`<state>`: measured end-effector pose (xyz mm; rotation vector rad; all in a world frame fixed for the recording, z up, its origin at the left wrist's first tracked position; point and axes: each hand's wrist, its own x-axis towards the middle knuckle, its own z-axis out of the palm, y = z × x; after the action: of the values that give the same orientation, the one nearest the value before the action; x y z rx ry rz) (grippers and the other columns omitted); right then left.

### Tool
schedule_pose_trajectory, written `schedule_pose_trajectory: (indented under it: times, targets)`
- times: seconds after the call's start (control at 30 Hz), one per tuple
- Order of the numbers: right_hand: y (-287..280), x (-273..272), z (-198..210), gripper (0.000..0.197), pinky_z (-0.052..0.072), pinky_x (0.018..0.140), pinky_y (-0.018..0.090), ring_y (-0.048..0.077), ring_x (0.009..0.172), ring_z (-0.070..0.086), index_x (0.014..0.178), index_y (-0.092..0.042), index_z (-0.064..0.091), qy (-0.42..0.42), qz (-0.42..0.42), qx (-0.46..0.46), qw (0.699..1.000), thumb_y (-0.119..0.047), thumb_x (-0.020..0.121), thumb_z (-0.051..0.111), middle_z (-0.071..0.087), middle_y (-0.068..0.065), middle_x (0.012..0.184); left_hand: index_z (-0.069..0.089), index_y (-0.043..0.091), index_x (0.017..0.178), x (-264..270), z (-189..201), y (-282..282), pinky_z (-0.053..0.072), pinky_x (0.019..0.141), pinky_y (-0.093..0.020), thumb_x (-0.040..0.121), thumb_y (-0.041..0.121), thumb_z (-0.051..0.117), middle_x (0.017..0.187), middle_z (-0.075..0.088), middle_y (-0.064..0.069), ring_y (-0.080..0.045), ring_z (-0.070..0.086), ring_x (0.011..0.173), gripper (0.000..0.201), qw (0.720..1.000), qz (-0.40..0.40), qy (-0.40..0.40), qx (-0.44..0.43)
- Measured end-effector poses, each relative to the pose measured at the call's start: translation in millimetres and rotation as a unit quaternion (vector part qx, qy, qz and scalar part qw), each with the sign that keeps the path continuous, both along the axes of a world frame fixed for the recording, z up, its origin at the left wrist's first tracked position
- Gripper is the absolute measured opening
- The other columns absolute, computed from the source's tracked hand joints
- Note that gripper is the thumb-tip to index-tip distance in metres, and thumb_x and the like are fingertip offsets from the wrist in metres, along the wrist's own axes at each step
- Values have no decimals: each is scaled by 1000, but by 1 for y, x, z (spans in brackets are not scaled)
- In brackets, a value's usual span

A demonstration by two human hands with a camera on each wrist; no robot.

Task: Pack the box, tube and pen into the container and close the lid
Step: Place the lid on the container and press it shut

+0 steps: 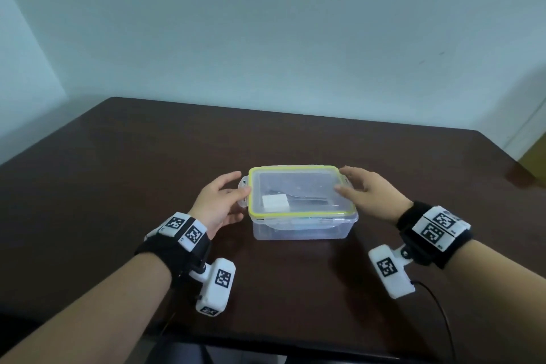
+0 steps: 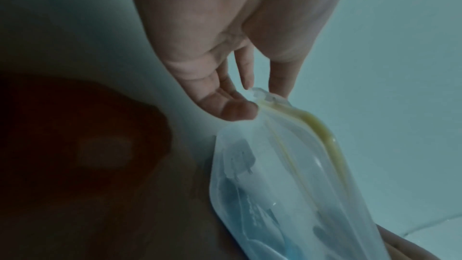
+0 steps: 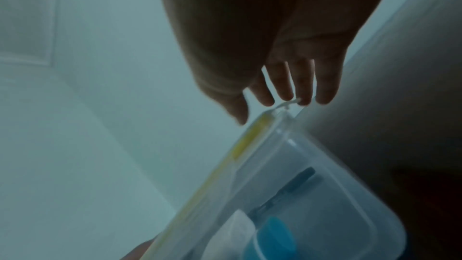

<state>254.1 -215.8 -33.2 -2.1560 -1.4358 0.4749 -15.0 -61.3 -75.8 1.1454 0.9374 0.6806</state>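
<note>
A clear plastic container [image 1: 301, 229] stands on the dark table, with its yellow-rimmed lid [image 1: 295, 183] lying flat on top. Through the lid I see the white box [image 1: 274, 202] and the dark pen [image 1: 314, 202]. The right wrist view shows the pen [image 3: 287, 191] and the blue-capped tube [image 3: 275, 238] inside. My left hand [image 1: 227, 201] is at the container's left end, thumb on the lid's edge and fingers by the side latch [image 2: 262, 94]. My right hand [image 1: 354, 183] is at the right end, thumb on the lid, straight fingers touching the latch [image 3: 287, 105].
The dark brown table [image 1: 147, 171] reaches to a pale wall behind. Wrist cameras with tag markers hang under both forearms, and a black cable [image 1: 443, 313] runs off the near right edge.
</note>
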Motion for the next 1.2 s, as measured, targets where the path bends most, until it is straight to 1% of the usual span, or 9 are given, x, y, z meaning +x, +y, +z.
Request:
schedule_pose_trajectory:
  times: [0.1,0.2,0.4,0.63,0.73,0.83,0.93,1.1,1.2]
  targets:
    - [-1,8,-17,27,59,75,33,11,80,73,116,-14,71,77,-97,80,989,-23,91,63,76,2,97,67,20,131,7,-3,-2,55,66,-31,88,15,72,113,70,-11,-20,66,91,43,998,35,18,42]
    - [-2,7,-18,17,57,58,27,8,51,62,103,-4,74,170,-146,129,966,-10,89,67,73,9,77,67,13,132,15,-2,-6,57,74,-37,89,11,70,122,71,-12,-23,67,94,43,997,62,6,46]
    - [-8,8,-22,17,54,65,34,13,55,57,99,-2,74,258,-184,169,933,-9,84,73,66,4,62,66,10,134,16,-4,-9,58,66,-33,89,11,71,120,71,-12,-23,68,91,46,996,46,21,75]
    - [-12,-9,-36,24,54,65,35,16,61,57,109,-8,73,305,-189,190,914,-17,87,69,68,7,71,68,15,134,9,-13,-5,55,67,-35,90,19,68,83,67,-7,-18,54,59,44,990,44,62,116]
    - [-14,-14,-39,25,58,64,30,16,68,66,110,-10,73,304,-180,198,914,-19,89,66,78,10,89,69,19,133,9,-15,-4,54,65,-35,90,22,66,112,76,-13,-16,53,55,44,987,37,75,134]
    - [-14,-11,-39,25,52,73,22,14,85,67,111,-14,74,189,-173,192,947,-24,90,63,68,1,110,66,19,137,10,-16,-5,53,67,-35,92,19,62,138,62,-20,-17,59,63,45,984,26,81,154]
    - [-14,-10,-36,30,44,74,21,12,86,61,117,-14,72,83,-140,144,976,-27,95,56,61,-1,106,65,15,138,12,-16,-9,53,83,-41,93,14,58,104,74,-14,-22,67,86,45,983,30,88,161]
    - [-13,-8,-30,32,47,86,28,16,101,65,119,-13,71,84,-144,119,979,-26,93,58,70,-2,109,73,13,126,16,-9,-5,48,60,-30,89,8,61,70,66,-2,-17,55,63,39,985,42,87,144]
    - [-14,-9,-26,27,46,76,23,12,92,66,110,-14,75,76,-162,118,977,-26,90,62,73,-4,97,73,11,124,16,-6,-6,59,68,-37,88,18,73,69,68,-2,-16,61,62,36,983,44,83,158]
